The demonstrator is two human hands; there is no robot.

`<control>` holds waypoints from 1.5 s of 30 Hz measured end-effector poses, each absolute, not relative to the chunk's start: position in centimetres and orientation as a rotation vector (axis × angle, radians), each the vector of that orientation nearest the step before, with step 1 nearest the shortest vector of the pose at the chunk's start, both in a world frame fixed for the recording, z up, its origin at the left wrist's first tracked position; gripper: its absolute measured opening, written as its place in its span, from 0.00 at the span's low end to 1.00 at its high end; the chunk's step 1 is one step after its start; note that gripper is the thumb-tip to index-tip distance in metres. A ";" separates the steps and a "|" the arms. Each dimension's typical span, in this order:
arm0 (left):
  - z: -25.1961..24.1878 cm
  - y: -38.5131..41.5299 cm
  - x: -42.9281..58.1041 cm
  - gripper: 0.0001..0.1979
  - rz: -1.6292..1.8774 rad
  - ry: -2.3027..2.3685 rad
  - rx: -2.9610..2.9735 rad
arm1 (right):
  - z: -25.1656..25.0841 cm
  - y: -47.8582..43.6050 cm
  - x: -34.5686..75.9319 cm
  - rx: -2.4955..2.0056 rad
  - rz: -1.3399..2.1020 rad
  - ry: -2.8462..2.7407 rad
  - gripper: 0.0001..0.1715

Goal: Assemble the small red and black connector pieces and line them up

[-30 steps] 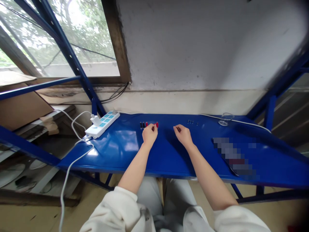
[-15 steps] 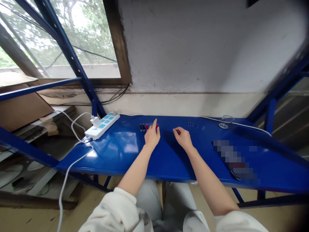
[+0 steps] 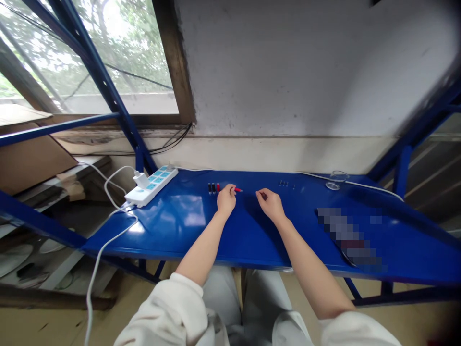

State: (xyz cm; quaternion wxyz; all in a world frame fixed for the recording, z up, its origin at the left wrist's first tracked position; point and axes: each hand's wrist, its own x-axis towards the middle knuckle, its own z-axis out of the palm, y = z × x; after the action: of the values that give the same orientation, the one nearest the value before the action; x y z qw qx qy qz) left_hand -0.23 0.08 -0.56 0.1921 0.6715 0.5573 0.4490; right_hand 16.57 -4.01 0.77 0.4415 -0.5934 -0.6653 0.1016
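My left hand (image 3: pixel 226 202) is closed in a pinch on a small red cylinder (image 3: pixel 238 190), held sideways with its narrow end pointing right. Just left of that hand, two black cylinders (image 3: pixel 211 188) and a red one (image 3: pixel 218 188) stand in a row on the blue table (image 3: pixel 194 242); they have pale lower ends. A short way to the right, my right hand (image 3: pixel 272 204) has its fingers curled and pressed together. What they hold, if anything, is too small and shaded to name. Several tiny metal pieces (image 3: pixel 284 183) lie beyond the right hand.
A white power strip (image 3: pixel 149 187) with a plug and cable lies at the table's left end. A clear glass cup (image 3: pixel 337 180) stands at the back right, by a white cable. A blurred-out flat dark object (image 3: pixel 345 238) lies front right. Blue frame posts (image 3: pixel 400 178) flank the table.
My left hand, earlier with its index finger stretched out, has closed on the red cylinder and lifted it from the row's right end. My right hand has barely moved.
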 end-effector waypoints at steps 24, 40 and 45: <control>1.2 -2.5 1.3 0.13 1.350 0.902 1.588 | 1.2 -4.1 15.3 -1.174 0.738 -1.437 0.21; 1.7 -2.7 0.9 0.18 1.438 1.062 1.538 | 0.8 -3.8 15.0 -1.031 0.779 -1.474 0.16; 1.7 -2.7 1.0 0.18 1.418 1.044 1.547 | 0.7 -3.8 15.1 -1.131 0.728 -1.507 0.17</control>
State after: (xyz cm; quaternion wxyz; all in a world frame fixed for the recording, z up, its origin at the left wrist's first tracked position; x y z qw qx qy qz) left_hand 0.97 -2.73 1.65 0.3883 0.6083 0.4103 0.5575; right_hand 15.13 -3.82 0.67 0.5319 -0.4742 -0.6318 0.3051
